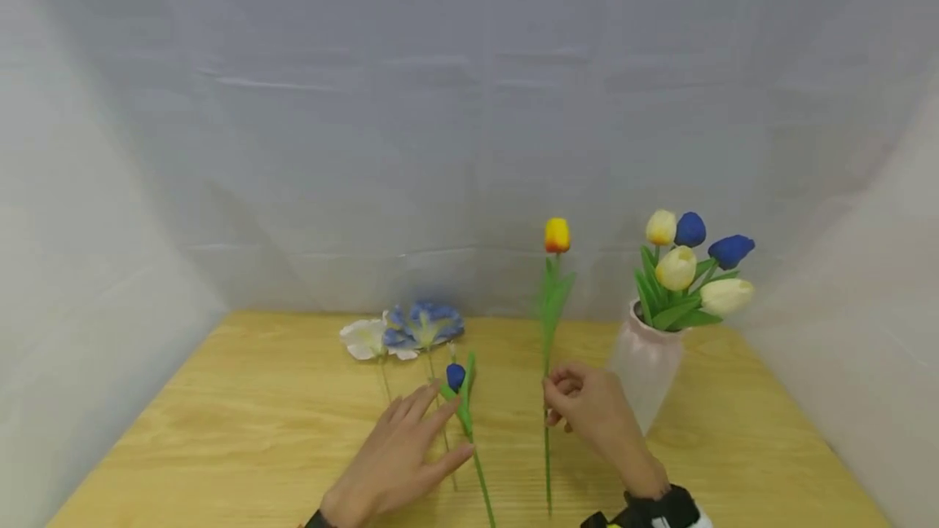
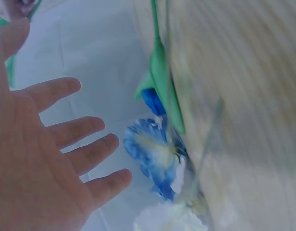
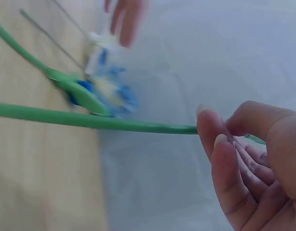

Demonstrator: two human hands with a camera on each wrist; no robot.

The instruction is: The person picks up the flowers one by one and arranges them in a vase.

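My right hand (image 1: 590,406) pinches the green stem (image 3: 138,126) of a yellow-and-red tulip (image 1: 557,236), which stands upright in front of me. Spread fingers show on my left hand (image 1: 403,455), palm down over the table with nothing in its grasp. Just beyond its fingertips lies a blue tulip (image 1: 456,377) with green leaves. Farther back, a blue open-petalled flower (image 1: 425,324) and a white flower (image 1: 363,339) lie with their thin stems toward me. In the left wrist view, the blue tulip (image 2: 154,101) sits apart from the fingers.
A pale pinkish-white vase (image 1: 645,361) stands right of my right hand, holding several white and blue tulips (image 1: 676,269). The wooden table (image 1: 220,414) ends at a grey-white sheet (image 1: 440,121) behind, with similar sheeting on both sides.
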